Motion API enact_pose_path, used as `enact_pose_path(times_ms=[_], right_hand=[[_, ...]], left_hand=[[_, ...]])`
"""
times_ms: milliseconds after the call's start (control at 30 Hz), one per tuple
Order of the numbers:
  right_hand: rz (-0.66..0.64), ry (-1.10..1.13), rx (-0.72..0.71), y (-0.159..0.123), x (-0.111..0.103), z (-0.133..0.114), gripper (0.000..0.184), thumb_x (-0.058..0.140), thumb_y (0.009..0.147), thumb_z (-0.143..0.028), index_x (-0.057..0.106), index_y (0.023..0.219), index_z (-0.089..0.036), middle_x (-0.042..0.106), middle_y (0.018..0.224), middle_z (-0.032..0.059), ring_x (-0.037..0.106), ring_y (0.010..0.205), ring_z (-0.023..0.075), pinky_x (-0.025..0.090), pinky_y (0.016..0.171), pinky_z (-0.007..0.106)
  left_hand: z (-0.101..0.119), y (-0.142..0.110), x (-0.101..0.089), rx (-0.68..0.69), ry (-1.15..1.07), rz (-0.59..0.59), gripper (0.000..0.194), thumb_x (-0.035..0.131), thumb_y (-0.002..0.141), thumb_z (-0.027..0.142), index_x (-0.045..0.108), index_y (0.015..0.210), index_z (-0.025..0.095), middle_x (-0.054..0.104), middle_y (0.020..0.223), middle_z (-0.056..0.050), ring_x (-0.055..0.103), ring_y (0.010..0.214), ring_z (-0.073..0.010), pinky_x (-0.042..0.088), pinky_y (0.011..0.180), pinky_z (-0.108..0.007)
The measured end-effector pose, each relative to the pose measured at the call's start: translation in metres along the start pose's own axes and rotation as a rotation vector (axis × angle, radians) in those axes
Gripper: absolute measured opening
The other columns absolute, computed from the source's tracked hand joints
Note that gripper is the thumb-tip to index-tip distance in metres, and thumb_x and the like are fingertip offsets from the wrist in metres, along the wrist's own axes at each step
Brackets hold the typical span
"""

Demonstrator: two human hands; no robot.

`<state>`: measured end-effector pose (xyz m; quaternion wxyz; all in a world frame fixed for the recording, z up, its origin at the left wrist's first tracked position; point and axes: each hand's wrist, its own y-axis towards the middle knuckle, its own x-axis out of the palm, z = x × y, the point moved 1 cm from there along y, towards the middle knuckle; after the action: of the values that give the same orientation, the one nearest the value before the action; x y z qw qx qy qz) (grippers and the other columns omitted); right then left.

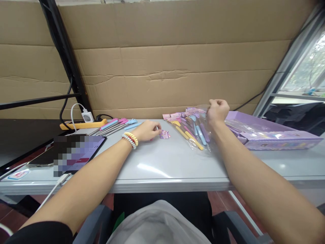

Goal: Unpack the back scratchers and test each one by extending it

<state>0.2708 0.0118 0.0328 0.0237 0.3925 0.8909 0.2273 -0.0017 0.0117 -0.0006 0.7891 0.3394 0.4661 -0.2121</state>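
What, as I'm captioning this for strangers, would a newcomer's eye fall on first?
Probably the brightly coloured tools in clear plastic, bunched beside the right hand toward the far side of the table. Next might come the big purple box at the right, then the yellow and pale coiled bands on the left wrist, with the left hand beside a small purple card.

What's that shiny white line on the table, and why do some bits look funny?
In the head view, the table has a bright streak of glare near its front edge; the window is nearly white in places; square blocks hide part of the tablet; the right forearm looks extra big towards the corner, probably from a wide lens.
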Motion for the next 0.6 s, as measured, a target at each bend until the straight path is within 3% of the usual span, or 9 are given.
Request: enact_pose_path(times_ms=[100,200,333,600], right_hand=[[0.037,-0.222,-0.308,-0.016,0.007,-0.001,0.008,0.055,0.070,-0.020,0.048,0.067,-0.019,0.047,0.059,-0.0027,0.043,0.055,0.0097,0.036,0.053,0.021],[-0.103,-0.302,-0.436,-0.032,0.016,0.000,0.007,0.055,0.068,-0.019,0.051,0.063,-0.019,0.046,0.053,-0.0038,0.041,0.052,0.0097,0.036,0.057,0.023],[-0.183,-0.329,-0.488,-0.040,0.021,0.001,0.007,0.054,0.067,-0.019,0.050,0.062,-0.019,0.046,0.049,-0.0044,0.042,0.050,0.0102,0.035,0.056,0.024],[-0.260,-0.365,-0.477,-0.039,0.023,0.004,0.006,0.054,0.066,-0.020,0.052,0.060,-0.019,0.049,0.049,-0.0040,0.044,0.049,0.0109,0.035,0.057,0.025]], left_hand=[[-0.004,0.002,0.001,-0.036,0.020,-0.004,0.024,0.043,0.081,0.036,0.061,0.084,0.019,0.060,0.056,0.001,0.056,0.055,-0.0140,0.041,0.059,-0.024],[-0.010,0.004,0.002,-0.073,0.118,0.027,0.027,0.044,0.080,0.038,0.061,0.088,0.019,0.065,0.075,-0.003,0.059,0.068,-0.0166,0.043,0.067,-0.027],[-0.022,0.006,0.002,-0.168,0.281,0.068,0.039,0.043,0.078,0.042,0.059,0.103,0.016,0.057,0.111,-0.010,0.055,0.098,-0.0231,0.041,0.085,-0.032],[-0.035,0.005,0.004,-0.378,0.351,-0.045,0.067,0.027,0.081,0.059,0.043,0.129,0.014,0.040,0.132,-0.017,0.033,0.126,-0.0316,0.029,0.101,-0.043]])
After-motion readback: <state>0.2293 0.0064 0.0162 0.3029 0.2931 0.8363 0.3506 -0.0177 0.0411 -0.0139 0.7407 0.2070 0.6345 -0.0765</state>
